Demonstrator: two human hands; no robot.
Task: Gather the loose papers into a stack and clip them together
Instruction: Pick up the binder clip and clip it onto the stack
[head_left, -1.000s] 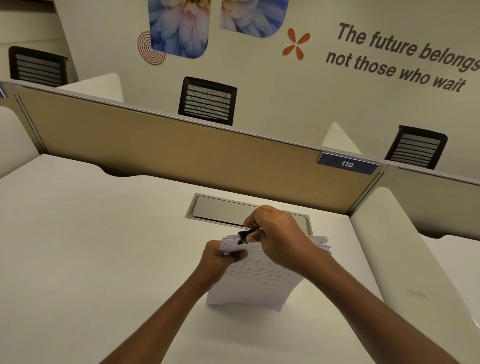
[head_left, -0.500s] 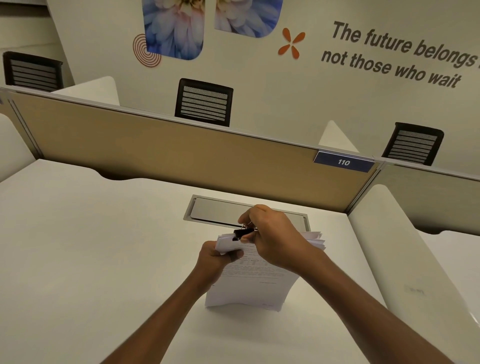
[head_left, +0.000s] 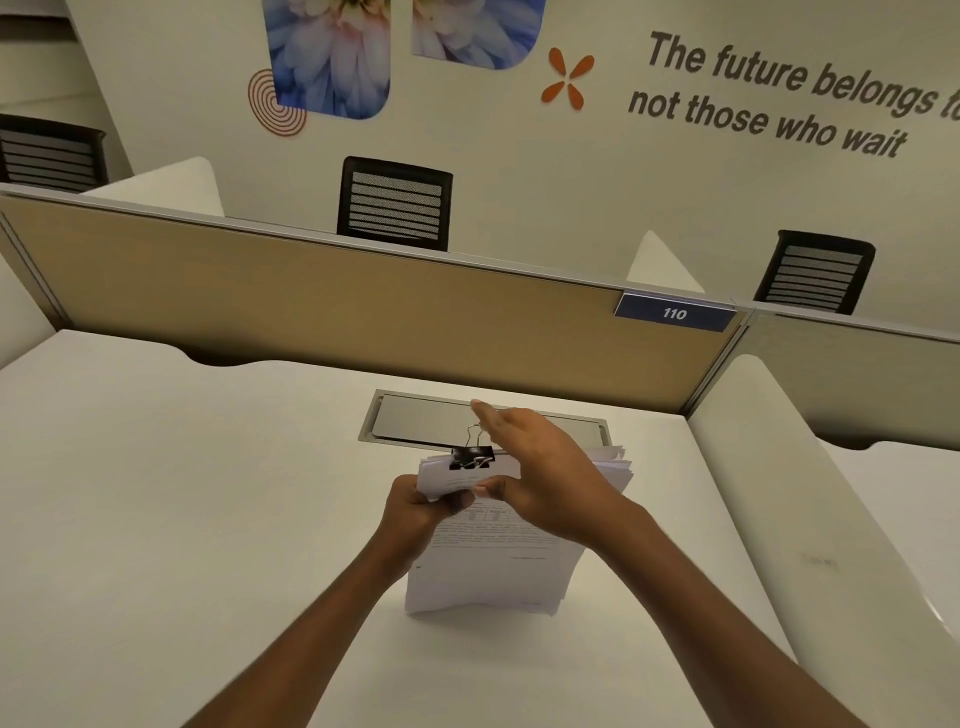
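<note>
A stack of white printed papers (head_left: 493, 566) stands on its lower edge on the white desk (head_left: 171, 519), tilted toward me. A black binder clip (head_left: 471, 457) grips the stack's top edge near the left corner, one wire handle standing up. My left hand (head_left: 421, 512) holds the stack's upper left part, thumb on the front sheet. My right hand (head_left: 545, 467) hovers over the top edge just right of the clip, fingers spread and straight, thumb resting near the front sheet.
A grey metal cable flap (head_left: 431, 421) is set into the desk behind the papers. A tan partition (head_left: 311, 306) with a blue "110" tag (head_left: 674, 313) closes the back. A white divider (head_left: 810, 519) bounds the right side. Black chairs stand beyond.
My right hand has let go of the binder clip and opened, lifting away to the right. The clip now sits clamped on the stack's top edge. My left hand keeps its hold.
</note>
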